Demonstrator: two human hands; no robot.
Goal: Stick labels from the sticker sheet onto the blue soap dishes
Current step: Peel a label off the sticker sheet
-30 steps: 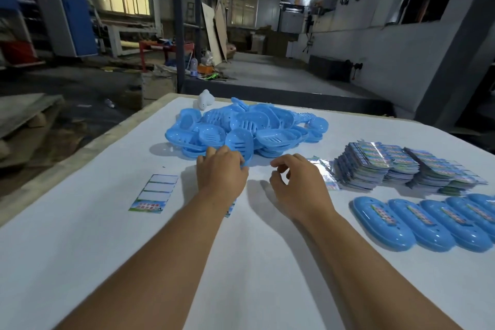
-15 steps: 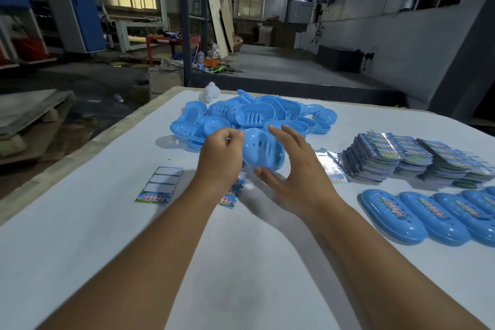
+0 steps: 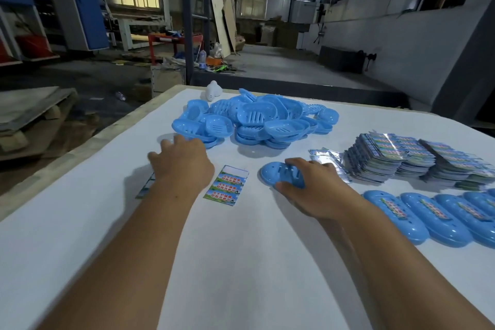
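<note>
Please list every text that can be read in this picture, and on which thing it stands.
Sticker sheet: three labels, red Chinese characters, too blurred to quote.
Labelled soap dishes: same kind of print, unreadable.
Stacked sheets: too small.
Soap dish in right hand: no text visible.

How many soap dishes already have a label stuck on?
4 show: a row along the table's right edge, first, second, third, fourth. The frame cuts the row, so more may lie beyond.

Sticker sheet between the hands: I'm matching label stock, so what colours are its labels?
Red lettering on blue-and-green labels on the sticker sheet, head view.
</note>
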